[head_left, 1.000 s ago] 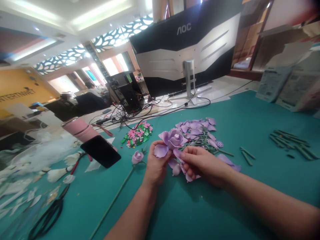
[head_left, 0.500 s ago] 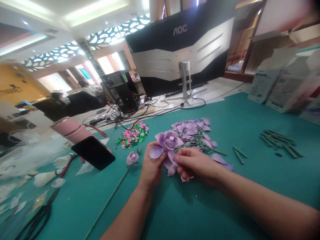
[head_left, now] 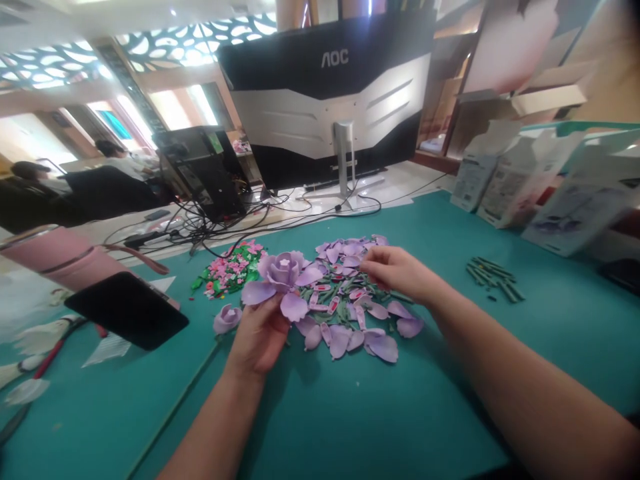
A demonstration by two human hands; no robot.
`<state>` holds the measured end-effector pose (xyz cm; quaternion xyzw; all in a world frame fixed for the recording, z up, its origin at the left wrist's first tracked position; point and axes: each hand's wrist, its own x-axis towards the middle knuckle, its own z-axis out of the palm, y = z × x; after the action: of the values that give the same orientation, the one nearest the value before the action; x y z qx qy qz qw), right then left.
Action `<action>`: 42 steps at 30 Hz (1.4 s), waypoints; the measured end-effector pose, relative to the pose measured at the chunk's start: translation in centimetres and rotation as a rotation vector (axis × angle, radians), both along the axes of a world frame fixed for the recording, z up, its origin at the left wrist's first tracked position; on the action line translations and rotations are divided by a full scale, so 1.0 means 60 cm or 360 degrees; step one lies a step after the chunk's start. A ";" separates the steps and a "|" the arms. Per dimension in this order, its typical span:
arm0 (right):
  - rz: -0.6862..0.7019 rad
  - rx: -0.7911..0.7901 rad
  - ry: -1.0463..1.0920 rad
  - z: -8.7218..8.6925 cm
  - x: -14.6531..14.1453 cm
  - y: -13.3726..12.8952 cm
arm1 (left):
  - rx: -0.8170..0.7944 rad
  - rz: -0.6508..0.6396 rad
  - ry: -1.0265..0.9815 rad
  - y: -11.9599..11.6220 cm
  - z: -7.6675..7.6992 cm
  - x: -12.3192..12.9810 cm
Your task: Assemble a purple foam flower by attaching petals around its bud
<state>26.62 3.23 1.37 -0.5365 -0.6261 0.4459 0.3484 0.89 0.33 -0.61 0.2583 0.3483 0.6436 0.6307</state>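
Observation:
My left hand is closed around the underside of a purple toy flower, whose broad outer petals spread around a cupped centre. My right hand hovers at the right side of a heap of loose purple petals and green pieces, thumb and fingers pinched together. Whether a petal is between those fingertips cannot be made out. Left of my left hand lies a smaller purple flower bud on a long green stem. Some petals in the heap lie flat, others overlap.
A black phone leans on a pink bottle at left. Pink and green pieces lie behind the bud. Green stem pieces and white boxes are at right. A monitor and cables stand at the back.
My right hand has left the flower and moved up and right to the petal heap. The flower now shows another outer petal at its front. The view has shifted to the right.

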 end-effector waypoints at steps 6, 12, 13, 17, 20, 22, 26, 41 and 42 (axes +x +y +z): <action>0.0122 0.0120 -0.1350 0.008 0.060 0.010 | 0.0005 -0.0020 0.0028 0.000 -0.005 -0.003; 0.0433 -0.0087 -0.1739 0.008 0.050 0.002 | -0.0011 -0.0046 0.0064 -0.002 -0.005 -0.006; 0.0459 -0.0091 -0.1787 0.006 0.046 0.001 | -0.0018 -0.0045 0.0051 -0.003 -0.003 -0.006; 0.0519 -0.0082 -0.1916 -0.006 0.033 -0.001 | -0.0064 -0.0056 -0.0027 -0.008 0.003 -0.005; 0.0545 -0.0069 -0.1929 -0.017 0.028 0.000 | -0.0105 -0.0086 -0.0069 -0.012 0.007 -0.004; 0.0549 -0.0047 -0.1911 -0.023 0.030 0.001 | -0.0116 -0.0109 -0.0086 -0.015 0.007 -0.004; 0.0481 0.0022 -0.1745 -0.032 0.043 0.004 | -0.0119 -0.0155 -0.0100 -0.019 0.005 -0.006; -0.0012 0.0286 -0.0710 -0.008 0.014 0.001 | -0.0171 -0.0185 -0.0059 -0.018 0.000 -0.005; -0.0012 0.0267 -0.0557 -0.007 0.012 -0.001 | -0.0166 -0.0187 -0.0053 -0.018 0.001 -0.005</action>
<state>27.34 3.19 0.93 -0.5773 -0.7101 0.2908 0.2792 0.60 -0.77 -0.56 0.2342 0.3551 0.5907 0.6857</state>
